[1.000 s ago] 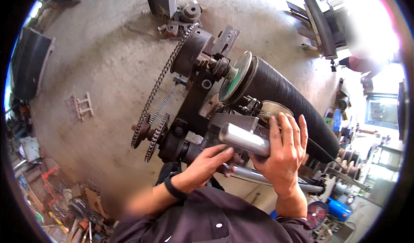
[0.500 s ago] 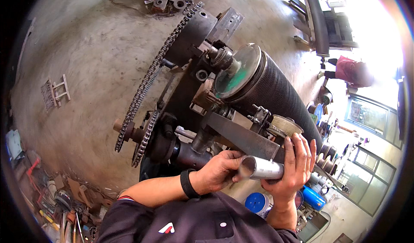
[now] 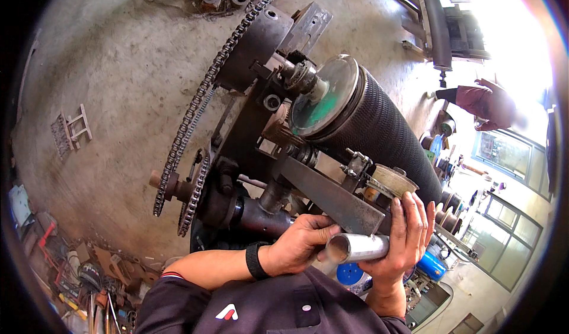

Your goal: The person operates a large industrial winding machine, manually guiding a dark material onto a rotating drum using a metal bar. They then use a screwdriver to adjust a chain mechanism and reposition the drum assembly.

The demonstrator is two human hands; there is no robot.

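Observation:
A short, shiny metal tube (image 3: 363, 247) lies crosswise between my hands, its open mouth toward my left hand (image 3: 299, 244). My right hand (image 3: 402, 240) holds its right end against the palm, thumb below and fingers stretched up toward a spool (image 3: 395, 180) wound with pale yellowish material. The left fingers are curled together at the tube's mouth, the thumb close to its rim. A pale, blurred thing (image 3: 325, 266) shows just under them; I cannot tell what they grip. Right above the tube is the end of a flat steel bar (image 3: 332, 196) on the machine.
Beyond the bar lies a large dark textured roller (image 3: 385, 129) with a disc end. A drive chain (image 3: 198, 112) runs along the machine's left side. Tools and scrap (image 3: 95, 269) crowd the lower left. A blue-topped container (image 3: 349, 273) stands below the tube. Another person (image 3: 483, 104) is at the far right.
My left fingers have shifted at the tube's mouth, and the pale blurred thing now shows beneath them. The right hand keeps its hold on the tube. The far person has changed posture.

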